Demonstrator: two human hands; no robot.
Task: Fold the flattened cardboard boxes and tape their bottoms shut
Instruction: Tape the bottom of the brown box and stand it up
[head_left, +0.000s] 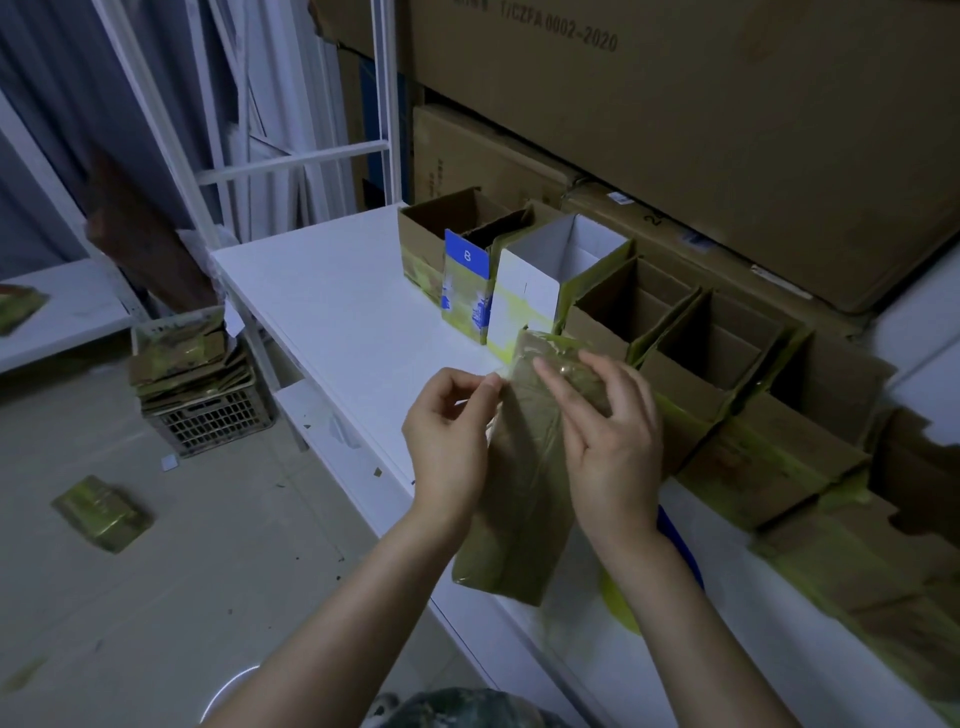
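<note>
Two hands meet on one taped box (519, 467), which you hold lengthwise over the near edge of the white table (337, 291), its far end raised toward the row of boxes. Your left hand (447, 441) pinches the box's left edge near that far end between thumb and forefinger; whether the pinch takes a loose strip of tape or the cardboard itself cannot be told. Your right hand (613, 447) lies over the top face, fingers bent and wrapped toward the right edge, the forefinger stretched across the glossy tape. The box is brown cardboard under yellowish-green tape. Just beyond it, open-topped boxes stand upright along the table's back edge: a brown box (441, 223) farthest off, a blue-labelled box (467, 280) marked B, a white box (535, 280), then several more brown boxes (701, 364) running to your right, touching side to side. Large cartons (675, 130) are stacked behind them. On the floor to your left, a plastic crate (208, 421) carries a pile of flattened boxes (187, 358), and one flat taped piece (101, 514) lies apart, nearer you.
</note>
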